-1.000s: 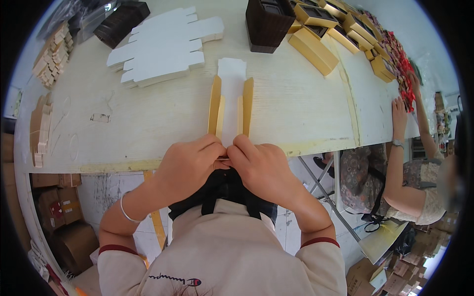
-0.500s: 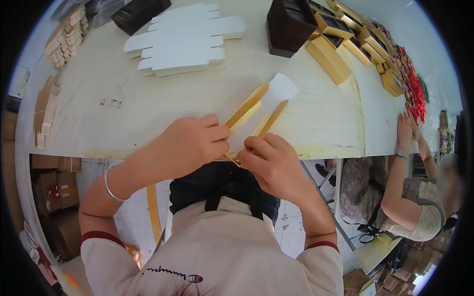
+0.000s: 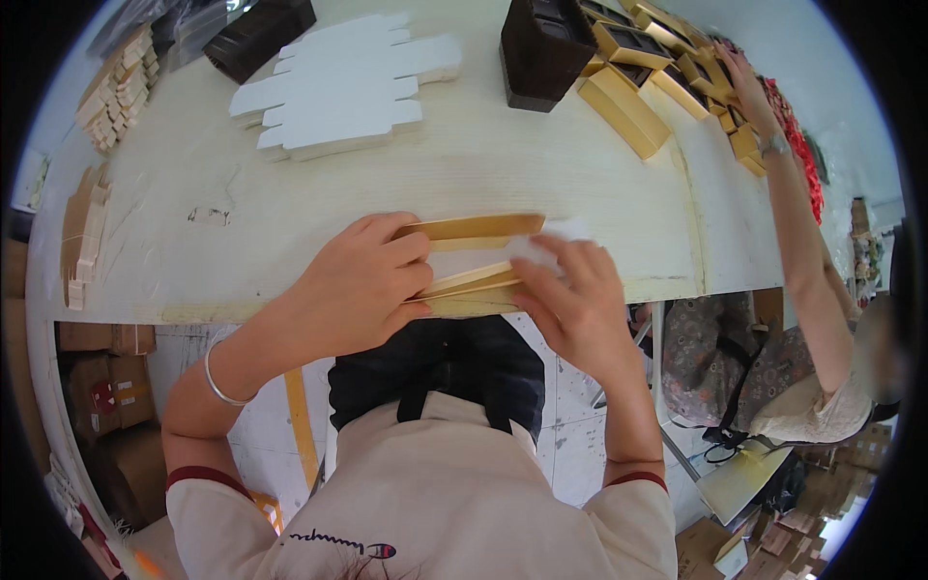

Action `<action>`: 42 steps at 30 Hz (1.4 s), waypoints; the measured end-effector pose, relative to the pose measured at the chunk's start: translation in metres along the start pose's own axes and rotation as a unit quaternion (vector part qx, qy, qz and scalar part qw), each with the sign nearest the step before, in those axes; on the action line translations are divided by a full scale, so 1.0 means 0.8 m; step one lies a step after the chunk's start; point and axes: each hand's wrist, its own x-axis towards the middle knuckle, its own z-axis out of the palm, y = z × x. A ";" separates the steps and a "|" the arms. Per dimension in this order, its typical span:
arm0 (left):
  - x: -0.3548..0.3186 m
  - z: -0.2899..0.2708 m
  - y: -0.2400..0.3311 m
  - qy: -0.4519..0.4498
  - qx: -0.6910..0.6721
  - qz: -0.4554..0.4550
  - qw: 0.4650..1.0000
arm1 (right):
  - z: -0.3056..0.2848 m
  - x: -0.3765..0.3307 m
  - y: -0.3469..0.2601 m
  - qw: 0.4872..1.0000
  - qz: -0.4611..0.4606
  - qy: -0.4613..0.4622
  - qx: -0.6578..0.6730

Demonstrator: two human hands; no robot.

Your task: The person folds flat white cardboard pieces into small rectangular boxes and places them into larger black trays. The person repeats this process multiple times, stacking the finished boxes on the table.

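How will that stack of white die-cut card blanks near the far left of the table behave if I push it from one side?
The white card blanks look like thin flat sheets loosely piled, edges already uneven, so a sideways push would probably fan or shear the stack rather than move it whole. They seem light for their area. Their notched tabs may bend or snag if caught.

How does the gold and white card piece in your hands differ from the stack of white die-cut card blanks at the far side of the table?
The gold and white folded card piece has gold edges; the stack of white die-cut card blanks is all white. The piece is partly folded and held at the near edge; the blanks lie flat, untouched. The piece is single; the blanks are stacked. Both are card.
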 end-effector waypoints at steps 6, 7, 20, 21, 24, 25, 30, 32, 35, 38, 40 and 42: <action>0.014 0.004 0.014 0.133 0.209 -0.019 0.969 | 0.035 -0.027 -0.037 0.986 0.085 0.019 0.145; 0.009 0.016 0.027 0.140 0.165 -0.021 0.976 | 0.031 -0.017 -0.053 0.969 0.121 0.017 0.216; 0.000 0.022 -0.012 0.071 -0.138 0.023 0.988 | 0.009 0.013 0.010 0.985 -0.034 -0.092 0.143; 0.000 0.022 -0.011 0.066 -0.146 0.015 0.987 | 0.011 0.015 0.009 0.985 -0.026 -0.095 0.145; 0.002 0.029 0.007 0.057 -0.138 -0.057 0.987 | 0.028 0.022 -0.008 0.991 -0.016 -0.042 0.129; 0.006 0.032 0.014 0.080 -0.146 -0.074 0.983 | 0.029 0.022 -0.009 0.991 -0.009 -0.046 0.127; 0.015 0.044 0.028 0.147 -0.140 -0.083 0.976 | 0.028 0.018 -0.017 0.982 0.057 -0.044 0.177; 0.012 0.045 0.027 0.150 -0.147 -0.090 0.974 | 0.019 0.014 -0.022 0.979 0.080 -0.063 0.179; 0.007 0.046 0.027 0.148 -0.168 -0.111 0.968 | 0.002 0.003 -0.031 0.993 0.021 -0.068 0.092; 0.007 0.048 0.023 0.127 -0.178 -0.108 0.970 | 0.012 -0.011 -0.030 0.996 -0.042 -0.058 0.049; 0.009 0.040 0.017 0.105 -0.239 -0.101 0.960 | 0.031 -0.016 -0.022 0.994 -0.058 0.012 0.093; 0.006 0.025 0.010 0.082 -0.358 -0.098 0.925 | 0.041 -0.008 -0.012 0.972 0.002 0.041 0.230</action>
